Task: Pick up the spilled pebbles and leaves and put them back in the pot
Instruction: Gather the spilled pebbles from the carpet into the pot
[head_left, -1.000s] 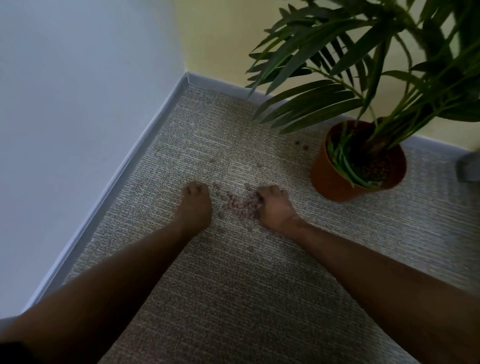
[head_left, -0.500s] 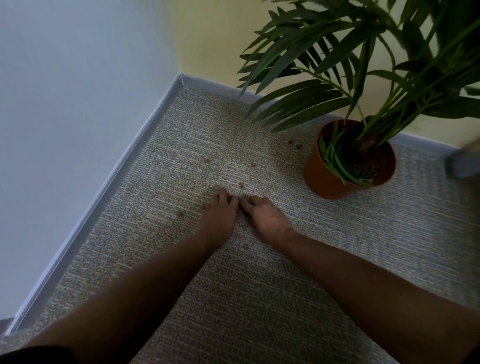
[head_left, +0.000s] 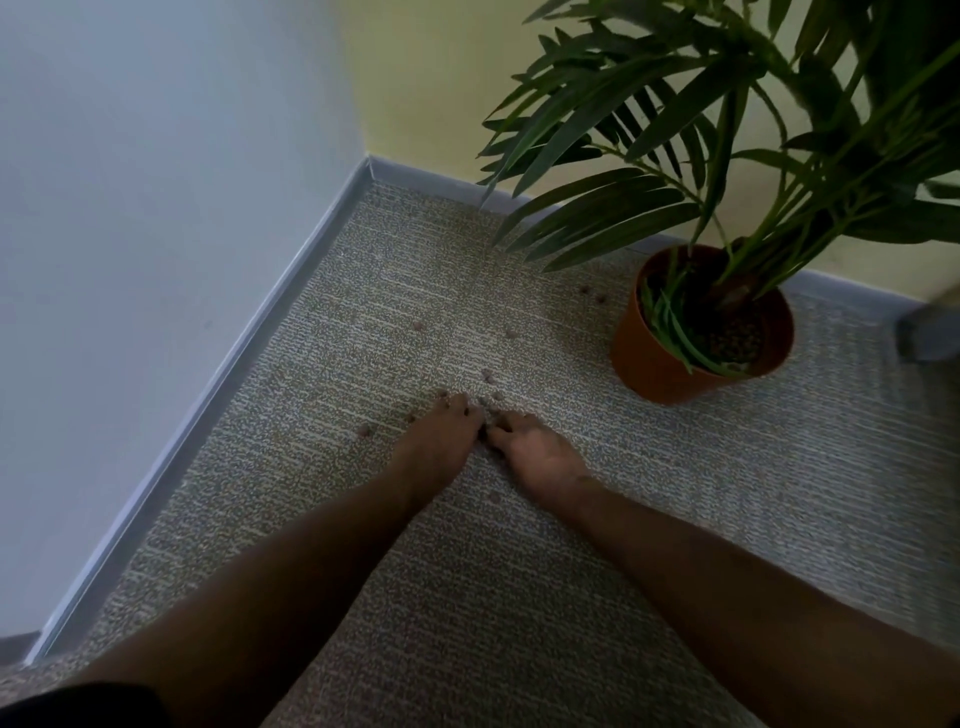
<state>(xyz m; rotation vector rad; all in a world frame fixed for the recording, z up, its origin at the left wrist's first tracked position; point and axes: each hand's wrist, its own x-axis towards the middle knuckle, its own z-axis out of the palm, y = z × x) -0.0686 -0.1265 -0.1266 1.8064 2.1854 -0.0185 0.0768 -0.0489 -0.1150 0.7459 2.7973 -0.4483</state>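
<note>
While both hands are pressing together on the carpet (head_left: 519, 597), the left hand (head_left: 434, 449) and right hand (head_left: 540, 457) are cupping a gathered heap of pebbles (head_left: 488, 402), fingers curled around it. Stray ones are lying at twelve o'clock; the pot (head_left: 660, 364) is standing at two o'clock, nearer the right hand.

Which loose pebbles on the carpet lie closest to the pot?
The pair of pebbles just left of the orange pot, near its rim; all others lie farther left, toward the hands.

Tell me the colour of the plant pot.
Orange-brown terracotta pot, seen clearly in the head view.
</note>
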